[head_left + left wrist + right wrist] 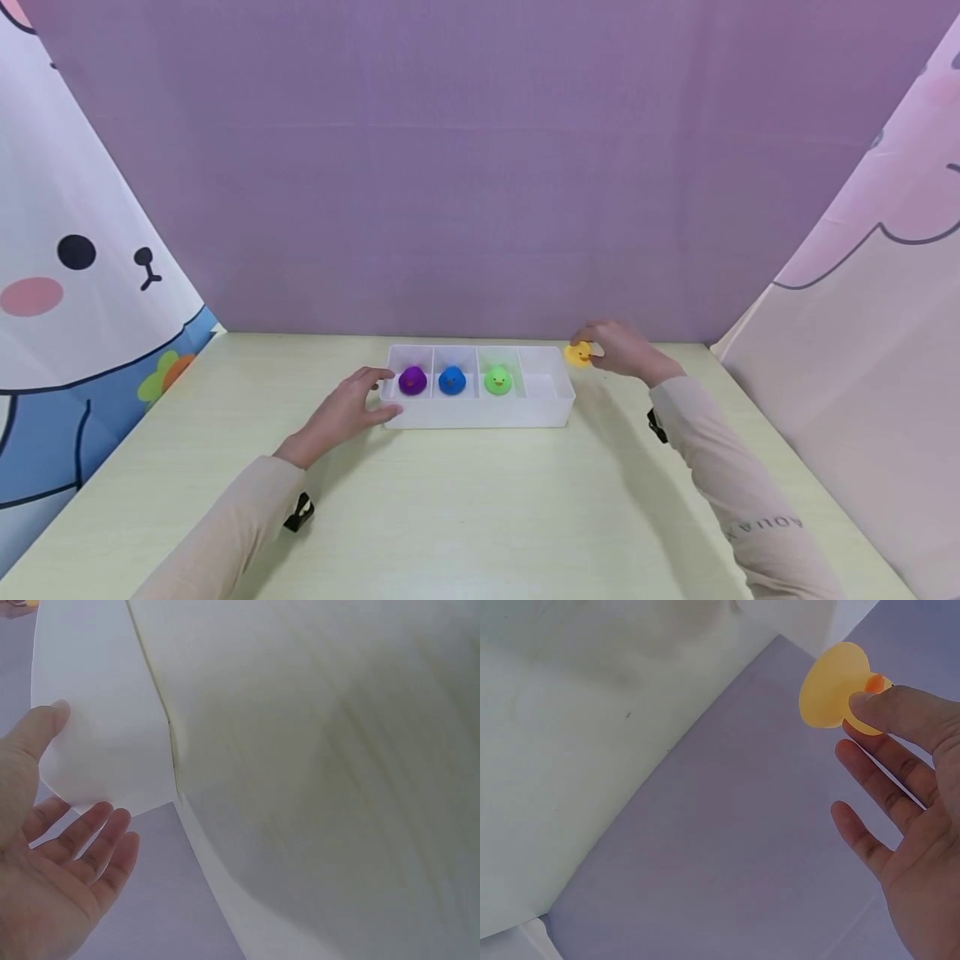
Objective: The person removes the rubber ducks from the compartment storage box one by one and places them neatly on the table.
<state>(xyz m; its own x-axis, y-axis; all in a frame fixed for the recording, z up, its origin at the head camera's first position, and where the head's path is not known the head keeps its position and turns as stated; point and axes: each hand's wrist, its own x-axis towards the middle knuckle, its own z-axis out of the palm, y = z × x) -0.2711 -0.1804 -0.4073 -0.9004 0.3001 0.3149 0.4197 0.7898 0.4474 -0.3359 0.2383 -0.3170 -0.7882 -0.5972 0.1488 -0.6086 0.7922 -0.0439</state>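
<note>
A white box (480,412) with a row of compartments sits on the table. From left to right it holds a purple rubber duck (412,381), a blue rubber duck (452,381) and a green rubber duck (498,380); the rightmost compartment has nothing in it. My left hand (347,417) holds the box's left end, thumb on the front wall and fingers at the end wall, as the left wrist view also shows. Just right of the box, my right hand (622,348) pinches a yellow rubber duck (836,686) between thumb and fingers, off the table.
The pale wooden table (480,508) ends at a purple cloth backdrop (480,183) close behind the box. Printed cloth panels stand at the left (97,208) and right (877,333).
</note>
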